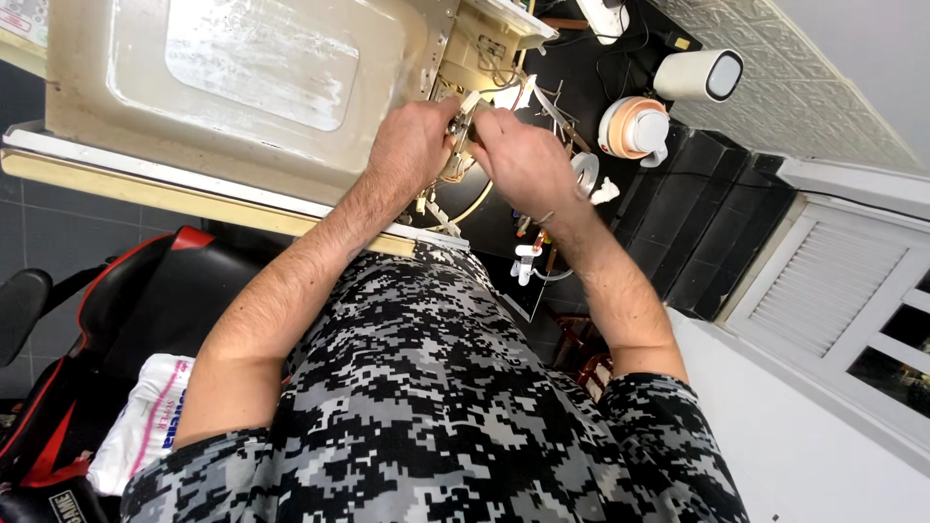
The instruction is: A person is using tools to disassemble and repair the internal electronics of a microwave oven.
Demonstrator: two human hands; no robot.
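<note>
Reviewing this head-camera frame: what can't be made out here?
- Small part between left hand and right hand: fingers cover it; kind unclear.
- Wiring inside the beige appliance casing: too small and tangled to trace.
- Casing: cut off by the top edge.
- Black chair: cut off at the left edge.

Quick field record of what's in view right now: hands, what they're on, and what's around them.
left hand: at the side of the beige metal appliance casing, fingers pinched on a small part
right hand: fingers on the same small part, opposite the left
wiring: loose wires in the casing's open end
support: casing rests on a white-edged board
nearby: tape roll, white cylinder device
seat: black and red chair
grip state: cannot tell how firmly either hand grips
</note>
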